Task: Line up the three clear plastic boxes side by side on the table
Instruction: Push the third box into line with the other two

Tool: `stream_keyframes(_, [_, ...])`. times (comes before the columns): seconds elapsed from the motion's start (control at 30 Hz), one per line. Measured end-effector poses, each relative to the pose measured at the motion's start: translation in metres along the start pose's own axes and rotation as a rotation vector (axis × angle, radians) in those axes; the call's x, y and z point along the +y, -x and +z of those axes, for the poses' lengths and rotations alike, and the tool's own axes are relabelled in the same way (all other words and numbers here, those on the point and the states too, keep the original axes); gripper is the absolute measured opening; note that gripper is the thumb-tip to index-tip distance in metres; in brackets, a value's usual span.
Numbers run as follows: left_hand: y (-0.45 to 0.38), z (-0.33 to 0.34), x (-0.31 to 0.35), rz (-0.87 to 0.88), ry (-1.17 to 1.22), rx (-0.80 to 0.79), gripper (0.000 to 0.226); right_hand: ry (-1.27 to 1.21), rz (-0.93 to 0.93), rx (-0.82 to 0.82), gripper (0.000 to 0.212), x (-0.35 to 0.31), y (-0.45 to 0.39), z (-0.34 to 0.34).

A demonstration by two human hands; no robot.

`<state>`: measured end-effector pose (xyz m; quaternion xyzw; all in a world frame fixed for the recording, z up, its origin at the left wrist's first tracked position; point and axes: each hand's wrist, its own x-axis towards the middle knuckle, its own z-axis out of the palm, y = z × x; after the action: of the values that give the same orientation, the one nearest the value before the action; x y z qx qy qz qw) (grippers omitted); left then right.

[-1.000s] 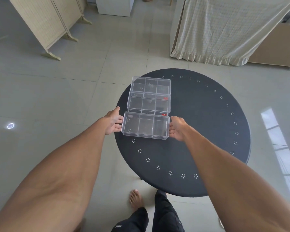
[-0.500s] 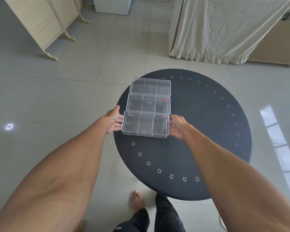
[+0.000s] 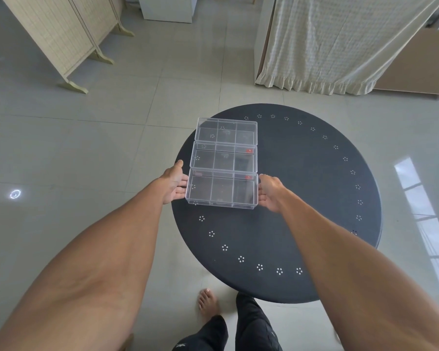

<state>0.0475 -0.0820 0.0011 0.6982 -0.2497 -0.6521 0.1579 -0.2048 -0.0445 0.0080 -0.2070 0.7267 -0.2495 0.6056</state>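
Round dark table [image 3: 314,198], ring of small white dot clusters near its rim. Three clear boxes in a column at the table's left side, long sides touching: far box [image 3: 226,130], middle box [image 3: 223,158], near box [image 3: 222,190]. Left ends of all three sit close to the table's left edge; the far box's left corner looks about at the rim.

My left hand [image 3: 174,183] presses flat on the near box's left end, fingers together, thumb up beside the middle box's corner. My right hand [image 3: 269,191] clamps the right end. Near box gripped between both palms; cannot tell whether its base rests on the table or is just off it.

Open room: wide bare tabletop to the right of the column and toward me. Left of the boxes, only floor
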Motion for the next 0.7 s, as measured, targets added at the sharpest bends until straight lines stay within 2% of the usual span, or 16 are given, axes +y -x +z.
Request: stream_keyframes(0.7, [0.0008, 0.0005, 0.0006, -0.005, -0.016, 0.01, 0.077, 0.008, -0.022, -0.047, 0.034, 0.0017, -0.0089, -0.0038])
